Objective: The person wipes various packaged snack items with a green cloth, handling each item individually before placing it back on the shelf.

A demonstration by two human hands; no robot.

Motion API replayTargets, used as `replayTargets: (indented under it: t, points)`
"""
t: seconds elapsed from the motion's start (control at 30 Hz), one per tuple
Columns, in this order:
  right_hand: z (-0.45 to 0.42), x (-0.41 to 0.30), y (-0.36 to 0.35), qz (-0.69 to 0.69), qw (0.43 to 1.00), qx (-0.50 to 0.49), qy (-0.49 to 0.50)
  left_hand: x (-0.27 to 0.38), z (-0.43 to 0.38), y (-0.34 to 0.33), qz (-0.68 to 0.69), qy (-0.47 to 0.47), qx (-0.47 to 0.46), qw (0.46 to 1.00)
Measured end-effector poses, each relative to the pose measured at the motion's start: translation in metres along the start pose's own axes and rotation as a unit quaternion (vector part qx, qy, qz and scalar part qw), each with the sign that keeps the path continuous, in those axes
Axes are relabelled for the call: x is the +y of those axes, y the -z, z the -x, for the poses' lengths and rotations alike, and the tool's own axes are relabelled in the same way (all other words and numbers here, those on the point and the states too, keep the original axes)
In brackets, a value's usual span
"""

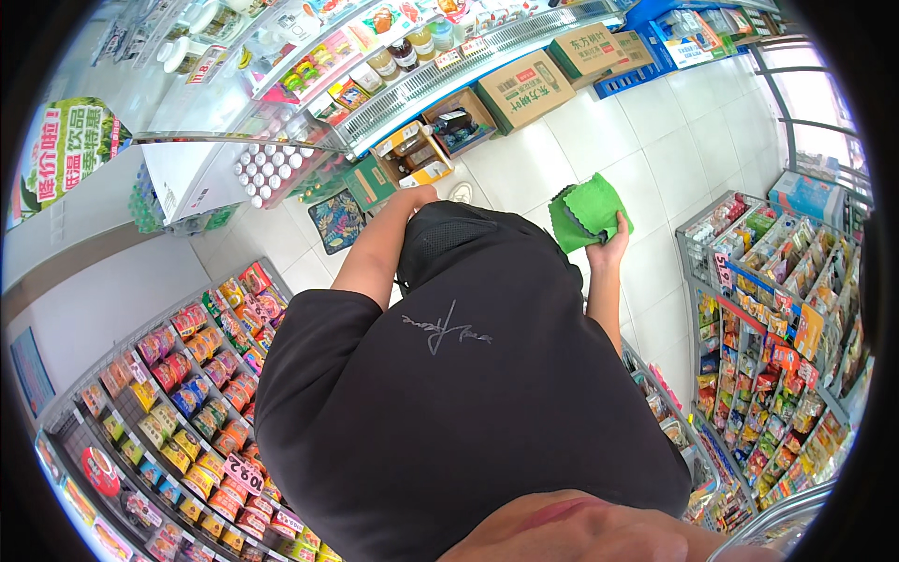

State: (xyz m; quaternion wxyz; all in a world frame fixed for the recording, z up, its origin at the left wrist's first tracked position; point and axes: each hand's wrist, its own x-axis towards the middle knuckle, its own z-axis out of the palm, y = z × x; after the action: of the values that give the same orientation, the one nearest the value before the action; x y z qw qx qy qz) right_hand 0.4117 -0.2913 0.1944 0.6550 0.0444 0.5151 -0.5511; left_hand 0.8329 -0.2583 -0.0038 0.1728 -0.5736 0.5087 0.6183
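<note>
A green cloth (pixel 593 211) with a dark grey side and scalloped edges is folded in my right hand (pixel 612 242), thumb on top, out over the tiled floor. On the other side of my body, my left hand (pixel 420 197) is partly hidden by a black bag (pixel 449 235) at my front; its fingers and whatever they touch cannot be made out. Just beyond that hand lie an opened carton with bottles (pixel 439 171) and a green carton (pixel 370 183).
An open refrigerated display (pixel 393 88) of drinks and food runs across the front, with cardboard cartons (pixel 527 91) along its foot. Shelves of instant noodle cups (pixel 189 393) stand at left, snack racks (pixel 765 337) at right. A patterned mat (pixel 337 221) lies on the floor.
</note>
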Motion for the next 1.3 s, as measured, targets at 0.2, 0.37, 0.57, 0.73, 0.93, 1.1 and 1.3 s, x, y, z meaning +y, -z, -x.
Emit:
replayTargets:
  t: [0.2,0.37,0.57,0.73,0.93,1.1,1.3]
  points:
    - [0.002,-0.004,0.018,-0.005,1.000,0.011,0.012,0.013,0.006,-0.001,0.017,0.020,-0.008,1.000]
    - [0.007,-0.011,0.016,-0.001,1.000,0.022,0.016,0.005,-0.012,-0.010,0.012,0.019,-0.011,1.000]
    - [0.007,-0.018,0.019,-0.005,0.999,0.031,0.020,0.013,-0.007,-0.013,0.009,0.024,-0.015,1.000]
    - [0.007,-0.020,0.019,-0.001,0.999,0.028,0.023,0.014,0.001,-0.018,0.039,0.024,0.003,0.999]
    - [0.003,-0.020,0.026,-0.014,1.000,0.012,0.018,0.003,-0.003,-0.025,0.017,0.004,0.024,1.000]
    - [-0.005,-0.018,0.040,-0.041,0.999,-0.001,0.015,0.010,0.005,-0.022,-0.018,-0.030,0.033,0.999]
    - [-0.005,-0.014,0.037,-0.040,0.999,-0.011,0.014,-0.018,-0.022,-0.034,-0.008,-0.039,0.035,0.999]
